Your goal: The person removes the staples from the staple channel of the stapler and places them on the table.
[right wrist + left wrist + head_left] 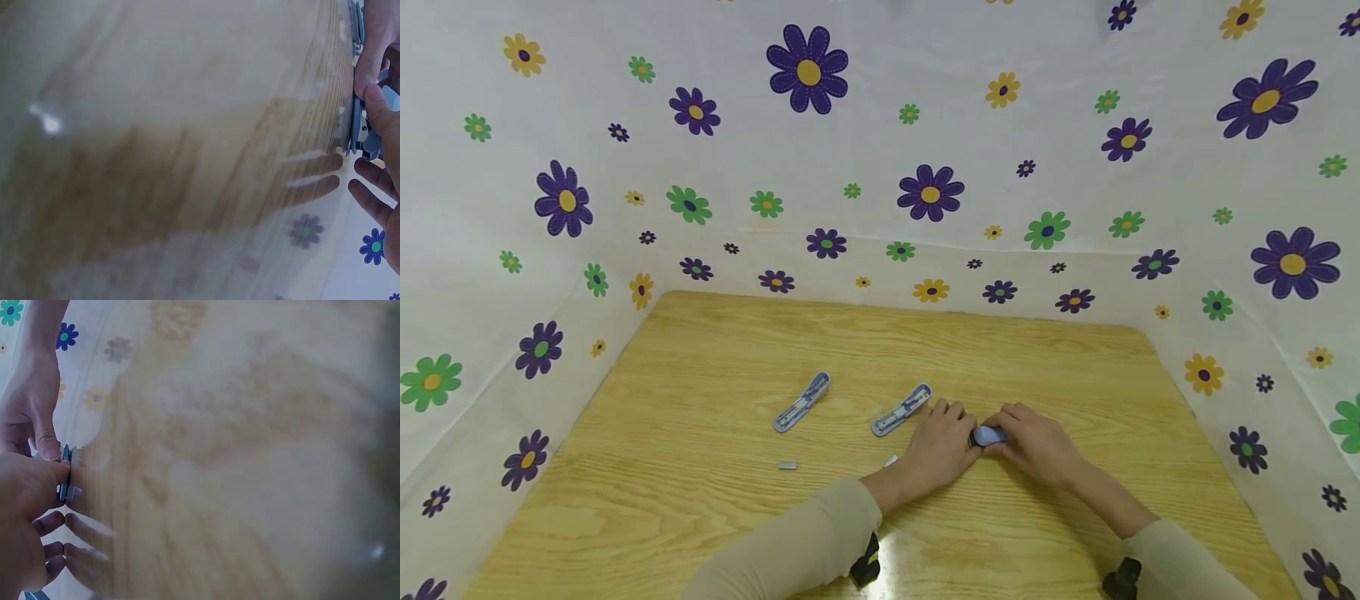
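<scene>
Both hands meet at a small blue stapler (990, 436) on the right half of the table. My left hand (942, 442) pinches its left end, largely covering that part. From the other side, my right hand (1037, 442) grips it with thumb and fingers. The right wrist view shows the stapler (373, 139) low over the tabletop, its blue top raised from its base, with both thumbs close together on it. To the left lie two similar staplers, one by the left hand's fingers (901, 410) and one farther off (802, 402), both spread open with metal rails showing.
A short strip of staples (787, 466) lies on the wooden table (700, 500) below the far-left stapler. Another light strip (891, 461) pokes out beside the left wrist, partly hidden. A flower-printed white sheet (865, 150) encloses the table's back and sides.
</scene>
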Demonstrator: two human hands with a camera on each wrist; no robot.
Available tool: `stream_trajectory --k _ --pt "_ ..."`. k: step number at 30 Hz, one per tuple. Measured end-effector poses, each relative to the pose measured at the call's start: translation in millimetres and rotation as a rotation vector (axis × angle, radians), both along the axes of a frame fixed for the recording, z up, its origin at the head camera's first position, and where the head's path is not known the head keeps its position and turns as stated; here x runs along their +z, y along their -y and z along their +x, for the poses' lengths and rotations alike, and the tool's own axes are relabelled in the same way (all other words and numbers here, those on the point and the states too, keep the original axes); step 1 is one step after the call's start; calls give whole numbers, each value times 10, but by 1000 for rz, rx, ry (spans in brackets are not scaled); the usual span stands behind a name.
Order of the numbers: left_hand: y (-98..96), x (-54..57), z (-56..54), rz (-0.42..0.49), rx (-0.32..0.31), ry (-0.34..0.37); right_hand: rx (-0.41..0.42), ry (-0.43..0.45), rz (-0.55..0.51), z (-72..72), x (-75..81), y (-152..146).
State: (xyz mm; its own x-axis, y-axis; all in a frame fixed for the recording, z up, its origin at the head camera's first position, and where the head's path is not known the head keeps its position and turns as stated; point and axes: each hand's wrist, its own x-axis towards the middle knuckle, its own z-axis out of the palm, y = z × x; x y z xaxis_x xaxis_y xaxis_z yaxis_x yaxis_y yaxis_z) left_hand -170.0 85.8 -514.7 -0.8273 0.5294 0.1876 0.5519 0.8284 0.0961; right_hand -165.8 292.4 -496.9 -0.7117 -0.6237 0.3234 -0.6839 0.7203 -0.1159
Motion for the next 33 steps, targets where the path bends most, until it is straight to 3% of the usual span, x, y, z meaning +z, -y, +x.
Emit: stream_trajectory --k 7,14,19,28,33 --pt "10 3 5 28 0 -8 17 -12 -31 -18 -60 -15" --pt "39 18 28 49 -10 -28 -30 62 -140 -12 -45 -67" --pt "38 8 25 34 -10 -5 -62 82 -110 -2 18 -77" --pt "36 42 10 10 -13 35 -11 8 -105 -78 78 -210" --pt "26 49 -2 -15 -18 44 -32 2 -61 -105 116 -267"
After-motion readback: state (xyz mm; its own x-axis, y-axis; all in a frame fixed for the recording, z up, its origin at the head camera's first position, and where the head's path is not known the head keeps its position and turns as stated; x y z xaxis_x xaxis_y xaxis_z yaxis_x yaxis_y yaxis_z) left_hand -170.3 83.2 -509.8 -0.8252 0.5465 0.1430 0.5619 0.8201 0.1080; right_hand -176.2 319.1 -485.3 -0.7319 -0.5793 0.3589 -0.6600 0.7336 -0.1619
